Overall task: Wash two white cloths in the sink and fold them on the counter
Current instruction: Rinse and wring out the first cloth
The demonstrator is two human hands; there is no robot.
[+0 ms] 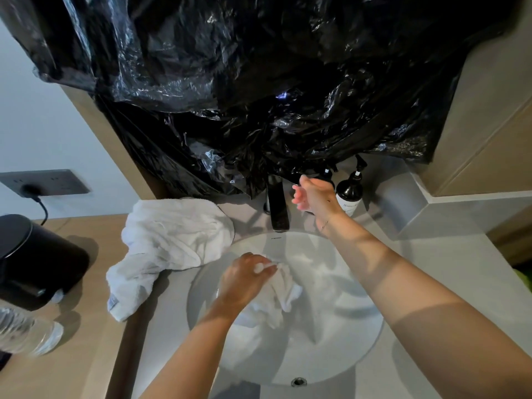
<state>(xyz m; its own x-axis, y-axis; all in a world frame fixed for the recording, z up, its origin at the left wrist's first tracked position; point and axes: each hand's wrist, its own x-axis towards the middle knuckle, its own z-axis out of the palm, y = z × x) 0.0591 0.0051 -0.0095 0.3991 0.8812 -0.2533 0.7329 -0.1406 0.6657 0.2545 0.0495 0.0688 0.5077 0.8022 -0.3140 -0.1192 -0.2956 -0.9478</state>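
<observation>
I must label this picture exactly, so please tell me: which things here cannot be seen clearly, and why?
- Head view: right hand by the faucet is motion-blurred; its grip cannot be judged.
- Wall or mirror behind the sink is covered by a black plastic sheet.
- Label on the dark pump bottle is too small to read, partly behind the wrist.
- Plastic bottle and black container are cut off by the left edge.
- Cloth in the sink is partly under the left hand.

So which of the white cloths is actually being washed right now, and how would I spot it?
Start at the round white sink below the black tap. The cloth being washed is the small crumpled one inside the basin, gripped by the left hand. The other cloth, larger, lies on the counter at the sink's left rim, untouched.
</observation>
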